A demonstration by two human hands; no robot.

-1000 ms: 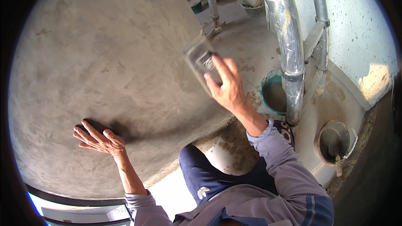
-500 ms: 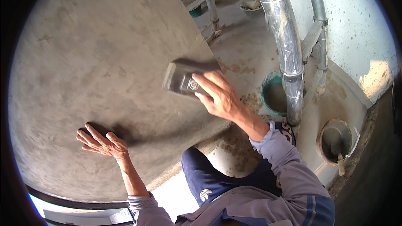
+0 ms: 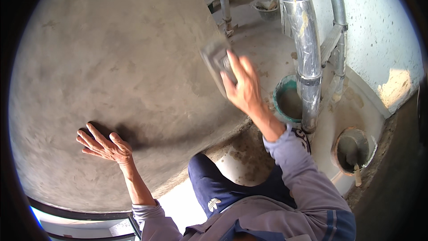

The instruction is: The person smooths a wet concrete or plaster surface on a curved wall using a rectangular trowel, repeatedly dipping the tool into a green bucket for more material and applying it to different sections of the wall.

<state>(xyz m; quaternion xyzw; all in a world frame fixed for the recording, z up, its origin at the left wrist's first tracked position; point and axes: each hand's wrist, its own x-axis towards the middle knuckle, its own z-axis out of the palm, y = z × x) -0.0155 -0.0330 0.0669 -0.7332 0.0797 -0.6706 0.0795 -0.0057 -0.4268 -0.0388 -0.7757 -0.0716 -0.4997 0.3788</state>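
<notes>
A grey, mottled plastered wall fills the left half of the view. My left hand rests on its lower part with fingers spread, casting a dark shadow. My right hand grips a flat, rectangular grey float, blurred by motion, at the wall's right edge. Whether the float touches the surface I cannot tell. My dark-trousered legs are below.
A thick metal pipe and a thinner one stand at right beside a speckled pale wall. A green bucket sits by the pipe; another bucket with a tool is nearer. A further bucket is behind.
Half a second ago the float was lower and further left, more sideways. It is now up and to the right again, tilted upright, near its earlier place. My left hand has barely shifted.
</notes>
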